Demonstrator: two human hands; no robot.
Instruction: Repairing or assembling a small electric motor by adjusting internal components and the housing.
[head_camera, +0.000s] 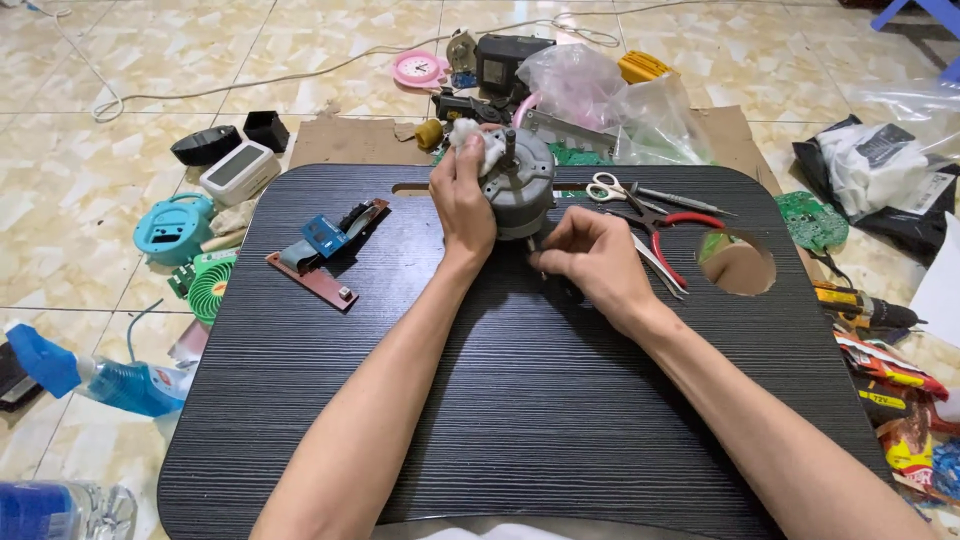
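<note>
Motor (520, 185) stood on black desk (520, 400), far edge. My left hand (462, 195) gripped white rag (478, 145) against housing. Right hand (590, 250) pinched at base, fingers closed; held item unclear. Best kept motor steady, wiped gently. Pliers (665, 235) beside.

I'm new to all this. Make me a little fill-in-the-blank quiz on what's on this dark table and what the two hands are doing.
1. The left hand presses a white ____ against the grey motor.
2. The pliers beside the scissors have ____ handles.
3. The round hole in the table lies on the person's ____ side.
4. The right hand rests at the motor's ____ edge.

Missing words: cloth; red; right; near
</note>
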